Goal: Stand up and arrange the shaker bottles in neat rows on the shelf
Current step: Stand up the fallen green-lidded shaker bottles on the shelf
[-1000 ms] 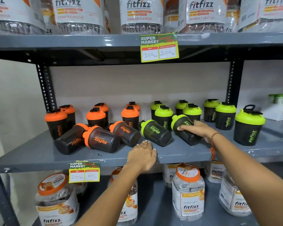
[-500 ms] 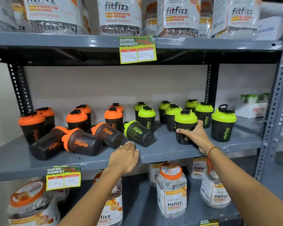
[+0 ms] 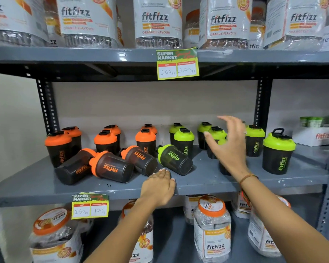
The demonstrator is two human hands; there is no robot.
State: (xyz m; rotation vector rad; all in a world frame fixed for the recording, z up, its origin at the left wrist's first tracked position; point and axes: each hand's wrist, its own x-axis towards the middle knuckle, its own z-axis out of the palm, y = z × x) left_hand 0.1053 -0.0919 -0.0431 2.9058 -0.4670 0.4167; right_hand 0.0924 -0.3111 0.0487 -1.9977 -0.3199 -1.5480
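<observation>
Currently four shaker bottles lie toppled, mid-shelf: green-lidded bottle point(image 3: 174, 159), three orange-lidded point(image 3: 110, 166) beside it. Right hand point(image 3: 229, 144) raised, fingers spread, holding nothing. Left hand point(image 3: 158, 187) flat on shelf edge point(image 3: 207, 188), empty. Risk: careless reach knocks upright green row point(image 3: 183, 142); round bottles could roll off front.

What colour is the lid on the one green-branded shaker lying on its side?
Lime green, on the tipped shaker, clearest in the head view.

grey metal shelf point(image 3: 207, 180) carries upright shaker bottles point(image 3: 278, 151) and four toppled ones point(image 3: 110, 167).
</observation>
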